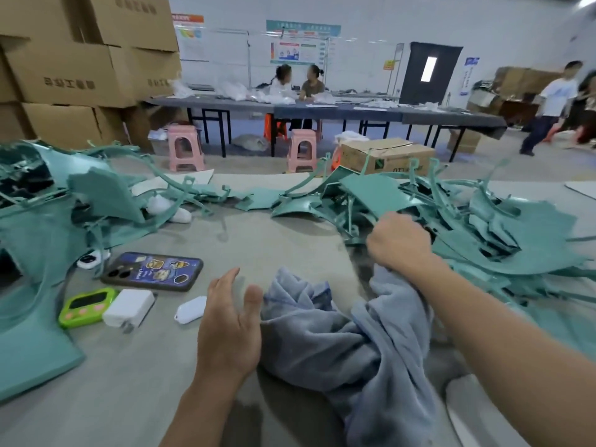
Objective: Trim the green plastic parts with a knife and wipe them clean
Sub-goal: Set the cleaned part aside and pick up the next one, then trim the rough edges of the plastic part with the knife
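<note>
Broadly, the grey work table (274, 240) carries two loads of green plastic parts: a right heap (516, 240) of curved panels tangled with thin runners, and a left heap (38, 227) of the same stock, with bare table between them. A blue-grey cloth (371, 343) lies crumpled in front of the person, its upper end rising to the edge of the right heap. The right hand (400, 243) is at that edge with its back to the camera and its fingers curled out of sight; I cannot tell whether it grips a part, the cloth or nothing. The left hand (230, 324) is flat and relaxed just beside the cloth, fingers straight, holding nothing. No knife is in view. Assessment of handling: the panels look thin, light and springy, with ragged edges and spurs that are likely to snag on neighbours — a part is best taken by a broad smooth face or a plain edge and lifted clear, not dragged by a runner. Lesser items on the left: a phone (153, 271), a green timer (87, 306), a white charger (129, 307) and a small white fob (190, 309).
</note>
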A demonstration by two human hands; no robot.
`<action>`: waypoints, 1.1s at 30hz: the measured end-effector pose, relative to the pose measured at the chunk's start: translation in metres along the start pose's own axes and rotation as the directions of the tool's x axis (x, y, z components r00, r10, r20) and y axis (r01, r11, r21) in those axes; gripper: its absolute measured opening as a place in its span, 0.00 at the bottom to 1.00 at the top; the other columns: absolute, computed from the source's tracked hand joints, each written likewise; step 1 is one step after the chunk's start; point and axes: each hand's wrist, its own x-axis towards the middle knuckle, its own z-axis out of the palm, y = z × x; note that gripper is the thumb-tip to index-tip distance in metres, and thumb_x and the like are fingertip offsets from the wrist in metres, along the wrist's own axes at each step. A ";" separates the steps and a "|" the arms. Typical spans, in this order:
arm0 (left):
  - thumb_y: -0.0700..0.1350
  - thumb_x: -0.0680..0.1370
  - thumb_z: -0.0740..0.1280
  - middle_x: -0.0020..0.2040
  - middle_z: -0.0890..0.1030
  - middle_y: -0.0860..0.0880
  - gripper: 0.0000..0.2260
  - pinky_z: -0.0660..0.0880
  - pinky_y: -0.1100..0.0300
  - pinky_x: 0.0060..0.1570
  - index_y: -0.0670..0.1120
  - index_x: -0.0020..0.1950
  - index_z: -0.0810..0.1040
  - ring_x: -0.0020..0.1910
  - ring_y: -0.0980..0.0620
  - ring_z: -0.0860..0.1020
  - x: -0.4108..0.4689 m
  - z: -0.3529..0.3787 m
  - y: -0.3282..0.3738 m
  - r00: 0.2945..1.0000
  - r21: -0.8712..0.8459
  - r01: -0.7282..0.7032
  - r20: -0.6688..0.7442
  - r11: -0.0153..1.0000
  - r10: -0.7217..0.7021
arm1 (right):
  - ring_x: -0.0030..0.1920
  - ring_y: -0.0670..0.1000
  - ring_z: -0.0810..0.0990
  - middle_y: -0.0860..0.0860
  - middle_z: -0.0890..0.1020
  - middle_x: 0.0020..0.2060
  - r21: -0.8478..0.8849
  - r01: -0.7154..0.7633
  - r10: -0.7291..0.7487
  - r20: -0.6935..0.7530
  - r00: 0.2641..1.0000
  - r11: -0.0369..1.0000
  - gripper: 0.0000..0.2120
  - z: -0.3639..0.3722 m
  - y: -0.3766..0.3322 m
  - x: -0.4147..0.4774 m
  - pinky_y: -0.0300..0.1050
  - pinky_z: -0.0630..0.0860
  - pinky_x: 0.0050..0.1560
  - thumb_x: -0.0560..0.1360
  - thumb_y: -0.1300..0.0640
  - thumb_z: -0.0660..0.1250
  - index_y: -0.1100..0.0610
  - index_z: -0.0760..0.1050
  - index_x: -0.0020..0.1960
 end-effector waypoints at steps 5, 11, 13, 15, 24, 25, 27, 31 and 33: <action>0.56 0.83 0.61 0.74 0.71 0.49 0.24 0.63 0.53 0.74 0.47 0.76 0.69 0.75 0.50 0.66 -0.005 -0.002 0.005 0.999 -0.003 0.035 0.022 0.999 -0.035 | 0.33 0.56 0.75 0.57 0.78 0.32 -0.148 0.121 -0.094 0.178 0.980 0.982 0.14 -0.060 0.017 0.004 0.48 0.75 0.34 0.77 0.57 0.65 0.63 0.75 0.34; 0.52 0.82 0.64 0.72 0.73 0.50 0.21 0.64 0.51 0.74 0.47 0.73 0.71 0.74 0.50 0.68 -0.011 -0.002 0.011 0.998 -0.006 0.060 0.011 0.998 -0.060 | 0.38 0.56 0.81 0.56 0.83 0.39 -0.104 0.090 -0.079 0.104 0.991 0.990 0.10 -0.099 0.027 -0.011 0.50 0.81 0.40 0.77 0.55 0.66 0.60 0.82 0.46; 0.51 0.82 0.64 0.72 0.74 0.50 0.20 0.64 0.51 0.73 0.47 0.73 0.72 0.73 0.50 0.68 -0.014 -0.002 0.013 0.998 -0.002 0.062 0.007 0.998 -0.062 | 0.35 0.55 0.81 0.57 0.85 0.38 0.105 0.025 -0.035 0.095 0.995 0.994 0.09 -0.100 0.026 -0.016 0.49 0.78 0.36 0.76 0.59 0.68 0.62 0.85 0.45; 0.51 0.81 0.65 0.71 0.74 0.51 0.20 0.65 0.52 0.73 0.48 0.72 0.72 0.73 0.51 0.69 -0.015 -0.003 0.013 0.997 0.005 0.070 0.011 0.998 -0.070 | 0.23 0.51 0.71 0.56 0.78 0.24 0.479 -0.116 0.069 0.114 0.991 0.870 0.15 -0.095 0.024 -0.025 0.44 0.66 0.27 0.73 0.64 0.68 0.62 0.80 0.27; 0.52 0.80 0.67 0.63 0.79 0.55 0.15 0.67 0.60 0.60 0.53 0.66 0.78 0.61 0.53 0.75 -0.016 -0.002 0.014 0.994 0.007 0.104 0.021 0.995 -0.104 | 0.25 0.51 0.63 0.52 0.69 0.21 0.667 -0.162 0.009 0.226 0.974 0.727 0.15 -0.091 0.020 -0.037 0.40 0.60 0.23 0.74 0.65 0.65 0.59 0.68 0.30; 0.52 0.80 0.67 0.62 0.79 0.55 0.15 0.68 0.60 0.59 0.53 0.66 0.78 0.59 0.55 0.74 -0.015 -0.002 0.013 0.994 0.004 0.110 0.018 0.994 -0.110 | 0.23 0.50 0.63 0.52 0.69 0.21 0.677 -0.144 0.033 0.174 0.984 0.722 0.15 -0.088 0.018 -0.037 0.40 0.59 0.23 0.73 0.66 0.65 0.60 0.66 0.29; 0.52 0.79 0.67 0.60 0.80 0.57 0.14 0.68 0.61 0.57 0.53 0.64 0.79 0.55 0.58 0.73 -0.013 -0.002 0.012 0.992 -0.006 0.127 0.014 0.992 -0.126 | 0.19 0.49 0.63 0.52 0.67 0.18 0.775 -0.154 0.109 0.110 0.988 0.613 0.19 -0.084 0.015 -0.032 0.36 0.61 0.21 0.73 0.65 0.64 0.59 0.66 0.25; 0.50 0.79 0.68 0.57 0.82 0.57 0.11 0.69 0.62 0.56 0.52 0.61 0.82 0.54 0.57 0.76 -0.012 -0.001 0.012 0.990 -0.039 0.139 0.007 0.989 -0.139 | 0.22 0.51 0.64 0.52 0.68 0.20 0.661 -0.096 -0.105 0.258 0.960 0.744 0.17 -0.086 0.011 -0.029 0.35 0.63 0.22 0.75 0.67 0.63 0.62 0.74 0.28; 0.50 0.79 0.68 0.56 0.82 0.57 0.11 0.70 0.61 0.56 0.52 0.60 0.82 0.55 0.57 0.76 -0.012 -0.002 0.012 0.990 -0.040 0.143 0.006 0.989 -0.143 | 0.25 0.51 0.65 0.53 0.71 0.25 0.483 -0.046 -0.097 0.265 0.959 0.874 0.09 -0.083 0.007 -0.030 0.38 0.61 0.23 0.75 0.67 0.64 0.68 0.77 0.38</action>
